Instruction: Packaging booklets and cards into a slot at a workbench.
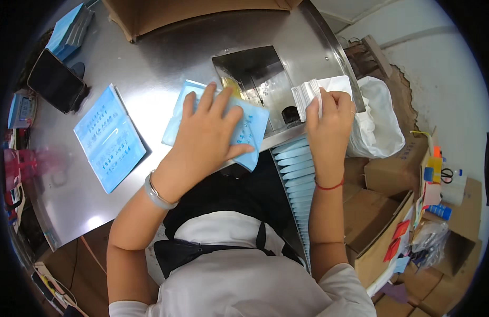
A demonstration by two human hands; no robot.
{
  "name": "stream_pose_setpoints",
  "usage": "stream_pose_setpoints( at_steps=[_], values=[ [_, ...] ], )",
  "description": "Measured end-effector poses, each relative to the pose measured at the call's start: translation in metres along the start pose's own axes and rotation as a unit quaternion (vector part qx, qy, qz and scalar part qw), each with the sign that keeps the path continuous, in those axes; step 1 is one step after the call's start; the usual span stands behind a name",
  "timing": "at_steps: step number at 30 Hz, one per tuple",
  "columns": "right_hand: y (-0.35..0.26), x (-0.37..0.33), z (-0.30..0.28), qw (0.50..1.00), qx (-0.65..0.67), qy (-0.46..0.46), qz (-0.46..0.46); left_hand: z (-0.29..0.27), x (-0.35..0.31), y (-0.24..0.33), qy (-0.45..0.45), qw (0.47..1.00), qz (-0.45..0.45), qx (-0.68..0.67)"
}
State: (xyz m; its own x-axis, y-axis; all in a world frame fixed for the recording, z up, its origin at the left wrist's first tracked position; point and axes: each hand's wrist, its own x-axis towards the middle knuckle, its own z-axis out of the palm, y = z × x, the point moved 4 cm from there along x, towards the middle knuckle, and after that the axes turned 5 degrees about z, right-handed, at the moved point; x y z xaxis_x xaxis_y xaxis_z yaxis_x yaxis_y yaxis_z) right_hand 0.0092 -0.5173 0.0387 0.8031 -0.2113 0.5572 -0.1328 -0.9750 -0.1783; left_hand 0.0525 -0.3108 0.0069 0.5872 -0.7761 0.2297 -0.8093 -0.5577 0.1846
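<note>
My left hand (205, 127) lies over a blue and white plastic packet (256, 120) at the table's near edge, fingers spread and thumb on its lower part. The packet looks thin and a little crumpled, and much of it is hidden under the palm. To the right, my right hand (331, 121) pinches a small stack of white folded paper (306, 95), probably tissues, at the table's right corner. A recessed opening (263, 58) in the metal top lies between the hands. Another blue packet (108, 138) rests flat on the table at left.
A phone (57, 80) leans on a stand at far left, near stacked blue packets (70, 31). An open cardboard box (197, 16) stands at the back. Below the front edge is a tall column of blue packets (297, 174). A white bag (382, 127) and cartons (395, 166) crowd the right.
</note>
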Motion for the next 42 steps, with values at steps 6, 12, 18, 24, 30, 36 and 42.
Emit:
stream_pose_setpoints(
  at_steps=[6, 12, 18, 24, 30, 36, 42],
  values=[
    [0.025, 0.019, -0.023, 0.998, 0.036, -0.009, -0.041, -0.021, -0.034, 0.012, -0.04, 0.995, -0.09, -0.006],
    [-0.111, -0.079, -0.007, 0.946, 0.191, -0.102, -0.24, -0.016, -0.037, -0.021, 0.038, 0.989, -0.089, -0.113],
    [-0.071, -0.014, 0.057, 0.949, 0.139, -0.225, -0.171, -0.022, -0.012, 0.046, 0.043, 0.985, 0.028, -0.164],
    [-0.045, 0.009, 0.034, 0.984, 0.141, -0.092, -0.051, -0.045, -0.082, -0.015, 0.171, 0.94, -0.238, -0.176],
    [-0.016, 0.004, 0.01, 0.996, -0.052, 0.076, -0.006, -0.047, -0.161, -0.092, 0.042, 0.921, -0.326, 0.209],
    [0.005, 0.0, 0.009, 1.0, 0.005, -0.001, 0.001, -0.04, -0.092, -0.038, 0.136, 0.963, -0.232, 0.015],
    [0.029, 0.015, -0.013, 0.994, 0.079, -0.064, -0.032, 0.002, -0.036, 0.033, 0.052, 0.989, -0.065, -0.126]
  ],
)
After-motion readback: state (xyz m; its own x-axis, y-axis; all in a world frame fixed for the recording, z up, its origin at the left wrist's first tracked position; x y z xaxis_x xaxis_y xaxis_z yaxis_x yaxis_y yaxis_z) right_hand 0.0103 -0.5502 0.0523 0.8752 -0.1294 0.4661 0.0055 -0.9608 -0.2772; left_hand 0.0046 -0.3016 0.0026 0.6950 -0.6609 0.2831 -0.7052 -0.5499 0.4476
